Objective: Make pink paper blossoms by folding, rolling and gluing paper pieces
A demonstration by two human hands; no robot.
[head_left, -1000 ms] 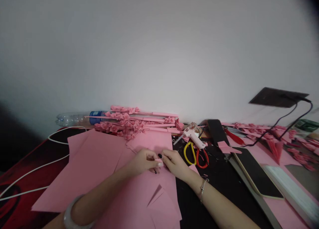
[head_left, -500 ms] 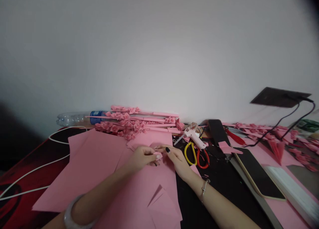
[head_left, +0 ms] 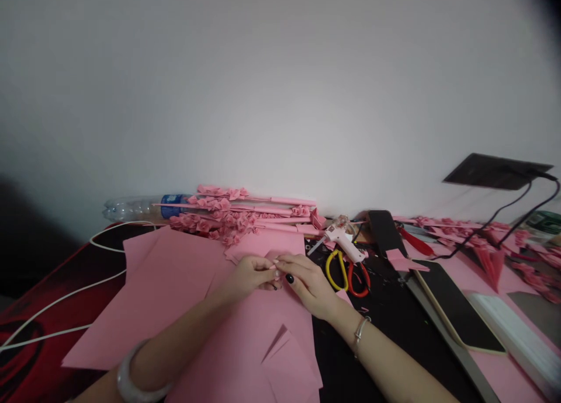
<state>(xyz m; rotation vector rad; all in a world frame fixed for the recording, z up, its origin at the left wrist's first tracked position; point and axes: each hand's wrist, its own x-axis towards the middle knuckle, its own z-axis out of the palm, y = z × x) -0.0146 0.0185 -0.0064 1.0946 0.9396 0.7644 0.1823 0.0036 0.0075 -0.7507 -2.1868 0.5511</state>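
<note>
Between my hands is a small piece of pink paper [head_left: 274, 268], mostly covered by fingers. My left hand [head_left: 252, 274] pinches it between thumb and fingers. From the right, my right hand [head_left: 307, 281] meets it, with fingertips on the paper's upper edge and the thumb bent close by. Both hands hover over large pink paper sheets [head_left: 245, 339]. Closer to me lie smaller cut pink pieces [head_left: 291, 365]. Just right of my right hand are scissors [head_left: 346, 274] with one yellow and one red handle.
A hot glue gun [head_left: 342, 239] lies behind the scissors. Pink paper flowers [head_left: 232, 222] on stems line the wall beside a plastic bottle [head_left: 135, 207]. Phones [head_left: 458, 306] lie at right, near black cables [head_left: 486, 216]. A white cable [head_left: 48, 298] curves at left.
My right hand has moved slightly left, its fingertips closing in on the paper at my left fingers. The paper is now more hidden. The whole view has shifted a little.
</note>
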